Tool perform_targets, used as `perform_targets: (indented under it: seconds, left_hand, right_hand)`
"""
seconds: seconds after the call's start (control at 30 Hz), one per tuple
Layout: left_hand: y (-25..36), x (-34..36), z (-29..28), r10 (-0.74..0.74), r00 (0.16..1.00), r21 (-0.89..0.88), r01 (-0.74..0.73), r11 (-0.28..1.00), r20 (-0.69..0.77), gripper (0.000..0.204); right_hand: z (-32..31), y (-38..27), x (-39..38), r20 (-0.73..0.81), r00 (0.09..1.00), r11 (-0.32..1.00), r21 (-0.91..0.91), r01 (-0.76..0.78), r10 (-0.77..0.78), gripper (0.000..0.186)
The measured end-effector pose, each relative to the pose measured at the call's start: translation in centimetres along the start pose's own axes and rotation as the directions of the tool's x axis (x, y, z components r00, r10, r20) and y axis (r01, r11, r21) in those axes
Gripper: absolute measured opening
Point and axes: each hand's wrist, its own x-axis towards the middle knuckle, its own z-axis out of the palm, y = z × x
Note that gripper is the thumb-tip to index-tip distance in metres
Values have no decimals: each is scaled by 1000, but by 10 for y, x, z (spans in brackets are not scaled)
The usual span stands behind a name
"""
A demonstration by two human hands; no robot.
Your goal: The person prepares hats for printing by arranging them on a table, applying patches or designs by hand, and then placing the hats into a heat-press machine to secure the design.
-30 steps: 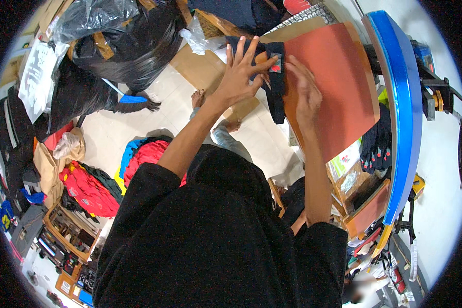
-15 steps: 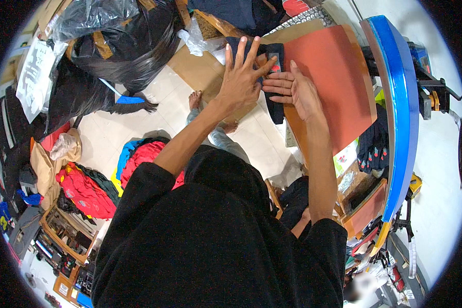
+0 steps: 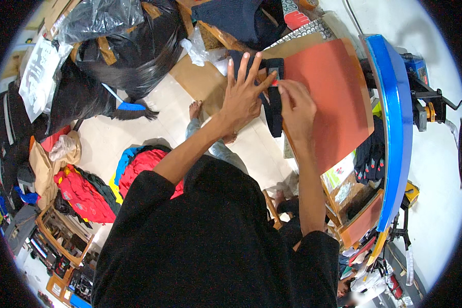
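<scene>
A dark navy fabric piece [image 3: 275,121], with a small grey patch bearing red, lies on the left part of an orange-red board [image 3: 333,102]. My left hand [image 3: 244,95] presses flat on this fabric, its fingers spread. My right hand [image 3: 295,105] is closed in a pinch at a small red piece [image 3: 274,82] beside my left index finger. Whether that piece is loose or fixed to the patch, I cannot tell. My fingers hide part of the fabric.
Black bags [image 3: 123,61], a blue brush [image 3: 131,106] and cardboard [image 3: 190,82] lie top left. Red garments [image 3: 84,195] are piled at left. A blue machine arm [image 3: 395,128] stands right, dark printed pieces [image 3: 369,164] below the board. A bare foot [image 3: 195,109] shows on the floor.
My right hand has gone from an open palm to a pinch at the small red piece. My left hand remains spread on the fabric. The view has shifted slightly.
</scene>
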Motion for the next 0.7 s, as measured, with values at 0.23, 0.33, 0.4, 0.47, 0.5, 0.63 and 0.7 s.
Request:
perform_targets:
  seconds: [0.23,0.33,0.4,0.47,0.5,0.63,0.7]
  left_hand:
    - [-9,4,6,-62,998,-213,55,976,-27,59]
    - [-19,14,14,-110,990,-335,75,939,-85,38]
    - [-24,19,19,-137,983,-400,78,913,-121,29]
    - [-29,22,25,-155,977,-449,75,890,-145,24]
    - [-31,23,30,-171,974,-462,85,883,-147,25]
    - [-35,21,37,-181,976,-495,97,864,-125,27]
    - [-35,21,36,-149,983,-440,89,894,-104,29]
  right_hand:
    - [11,24,-8,75,971,945,-223,238,-227,20]
    - [10,23,-9,85,968,938,-239,250,-236,22]
    - [11,25,-11,86,967,938,-237,252,-238,23]
    - [12,26,-13,83,966,943,-215,256,-243,25]
    - [12,24,-13,85,968,945,-214,249,-236,25]
    - [13,22,-14,94,969,949,-205,242,-227,27]
    - [14,25,-15,99,969,946,-211,245,-228,28]
